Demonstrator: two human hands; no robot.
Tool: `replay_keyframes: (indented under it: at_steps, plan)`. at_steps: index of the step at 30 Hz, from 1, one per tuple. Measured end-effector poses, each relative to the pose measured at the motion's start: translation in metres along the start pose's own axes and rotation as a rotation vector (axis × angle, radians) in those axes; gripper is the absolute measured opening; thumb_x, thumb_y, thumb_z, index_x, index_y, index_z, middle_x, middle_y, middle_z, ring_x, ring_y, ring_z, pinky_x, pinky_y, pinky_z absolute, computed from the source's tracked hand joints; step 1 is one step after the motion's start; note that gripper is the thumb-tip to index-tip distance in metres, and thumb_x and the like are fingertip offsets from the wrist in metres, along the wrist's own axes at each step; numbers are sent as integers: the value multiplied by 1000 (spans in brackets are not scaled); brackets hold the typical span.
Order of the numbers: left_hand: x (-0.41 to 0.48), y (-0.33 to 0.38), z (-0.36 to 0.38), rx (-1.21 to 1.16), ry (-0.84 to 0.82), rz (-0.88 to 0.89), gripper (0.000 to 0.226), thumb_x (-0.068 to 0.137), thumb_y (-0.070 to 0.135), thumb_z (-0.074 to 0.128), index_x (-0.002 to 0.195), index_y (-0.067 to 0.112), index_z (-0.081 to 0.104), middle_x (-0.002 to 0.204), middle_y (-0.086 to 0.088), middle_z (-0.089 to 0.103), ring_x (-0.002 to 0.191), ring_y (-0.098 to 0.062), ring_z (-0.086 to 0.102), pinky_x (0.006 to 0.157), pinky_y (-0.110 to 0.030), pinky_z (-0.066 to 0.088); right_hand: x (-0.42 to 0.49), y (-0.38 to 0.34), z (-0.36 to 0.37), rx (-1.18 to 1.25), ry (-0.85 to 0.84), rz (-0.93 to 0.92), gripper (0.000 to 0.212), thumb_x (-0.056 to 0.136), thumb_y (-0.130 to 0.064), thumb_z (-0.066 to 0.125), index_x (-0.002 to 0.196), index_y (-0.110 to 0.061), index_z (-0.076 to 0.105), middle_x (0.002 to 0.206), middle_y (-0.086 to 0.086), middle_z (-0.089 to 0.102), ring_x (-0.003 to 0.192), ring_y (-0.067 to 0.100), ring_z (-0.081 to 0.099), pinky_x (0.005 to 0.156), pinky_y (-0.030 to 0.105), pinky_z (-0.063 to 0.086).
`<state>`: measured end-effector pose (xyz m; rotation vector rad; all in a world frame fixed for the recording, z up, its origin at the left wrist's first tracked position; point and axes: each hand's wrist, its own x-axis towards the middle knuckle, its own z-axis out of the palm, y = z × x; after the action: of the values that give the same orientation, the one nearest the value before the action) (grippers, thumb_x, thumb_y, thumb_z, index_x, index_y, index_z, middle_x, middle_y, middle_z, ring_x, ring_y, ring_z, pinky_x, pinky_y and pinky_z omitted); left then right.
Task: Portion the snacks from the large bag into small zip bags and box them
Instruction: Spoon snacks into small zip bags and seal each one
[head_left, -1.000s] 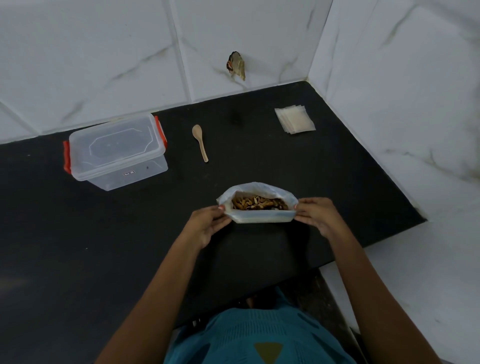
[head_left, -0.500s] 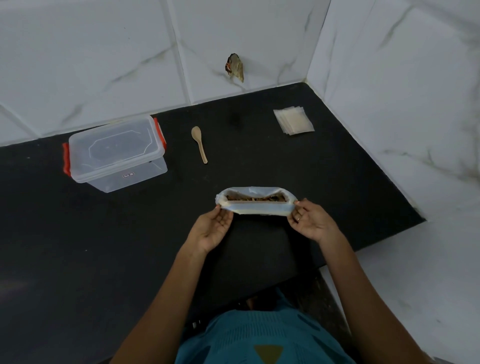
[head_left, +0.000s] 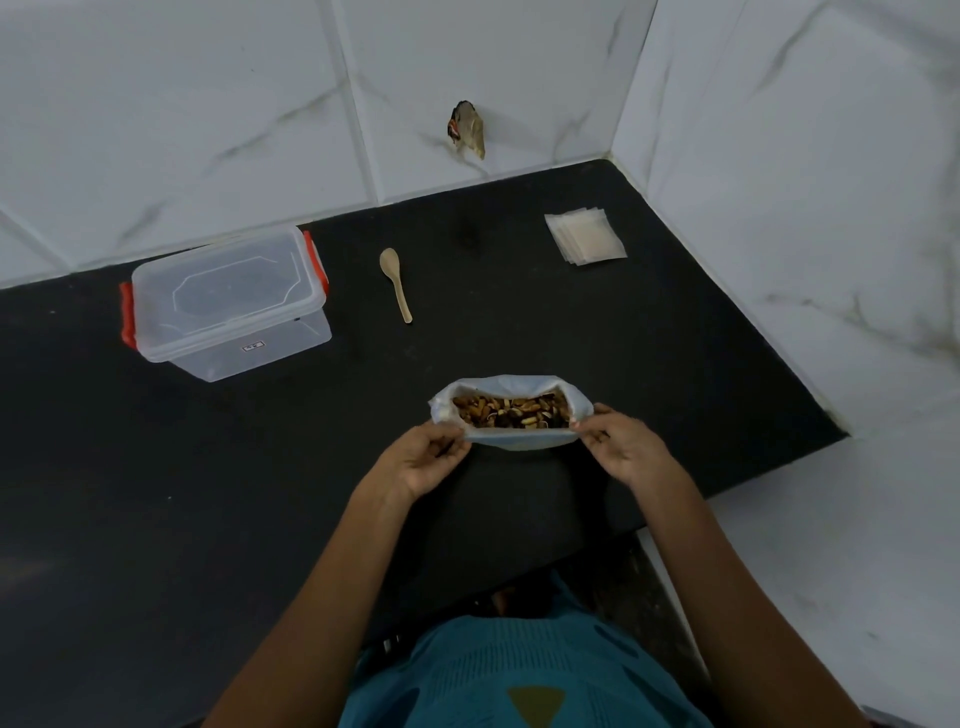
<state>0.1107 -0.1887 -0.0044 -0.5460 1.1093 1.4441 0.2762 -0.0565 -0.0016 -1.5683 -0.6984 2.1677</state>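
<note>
While I am spreading the large translucent plastic snack bag (head_left: 511, 441) | left hand (head_left: 422, 457), right hand (head_left: 626, 448) pinching its rim | soft, floppy, spill-prone; I am gripping rim corners.

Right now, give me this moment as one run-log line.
stage: opening large bag | left hand: grips near rim | right hand: grips near rim | spoon: untouched | zip bags: stacked | box: lidded
</note>
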Motion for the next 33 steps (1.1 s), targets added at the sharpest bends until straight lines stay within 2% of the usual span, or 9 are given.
replay_keyframes:
  at_steps: [3,7,11,17,20,24,26,28,33]
  plan:
    - [1,-2,1,-29,-31,2,42,88,-14,38,127,-3,44,102,-20,53,124,-30,47,103,-38,38,-3,3,-3,-226,73,-55,19,85,6,55,102,0,59,115,15,57,107,22,55,91,30,46]
    - [1,-4,2,-42,-37,5,43,89,-14,37,130,-4,43,102,-21,54,114,-30,53,102,-39,38,-6,2,-4,-464,136,-11,20,88,-14,60,104,-3,57,97,12,58,87,18,59,75,29,53]
    - [2,-5,1,-35,-32,18,40,89,-7,45,128,-1,45,99,-16,55,91,-23,57,93,-35,44,-9,1,-6,-353,74,41,18,89,-7,57,103,3,57,89,17,62,80,21,63,70,30,54]
    - [-5,-2,3,33,-24,-1,13,91,4,50,102,9,54,116,-14,53,120,-26,49,104,-42,37,-13,-4,-8,-290,15,99,16,90,-3,53,105,3,55,90,18,62,86,24,62,75,36,53]
    - [-6,-4,3,13,-21,30,28,94,2,43,121,7,50,136,-19,45,126,-30,45,104,-46,35,-12,-7,-9,-235,-33,102,20,91,3,49,109,9,53,90,20,61,93,28,61,83,41,49]
    - [-6,-12,7,-70,-40,78,37,97,3,38,134,4,42,139,-21,43,128,-31,43,101,-44,35,-8,-5,-8,-93,-70,174,27,92,8,41,118,8,49,91,20,58,98,28,59,91,43,42]
    - [-5,-15,8,-127,-49,83,36,98,4,38,134,4,43,138,-20,44,128,-31,44,101,-43,35,-3,-4,-8,10,-75,194,21,93,8,38,108,4,53,89,18,57,107,27,55,98,41,38]
    - [-1,-17,8,-189,-55,91,35,98,7,39,133,4,44,136,-19,47,126,-29,47,98,-43,38,-3,-5,-6,75,-71,207,18,94,7,37,91,0,54,87,16,57,92,25,58,104,36,37]
    - [4,-20,7,-266,-123,127,38,99,25,40,129,3,47,118,-15,57,109,-24,55,89,-37,45,-3,-2,-2,118,-60,209,17,91,-4,39,94,-2,56,92,13,59,86,23,57,73,32,47]
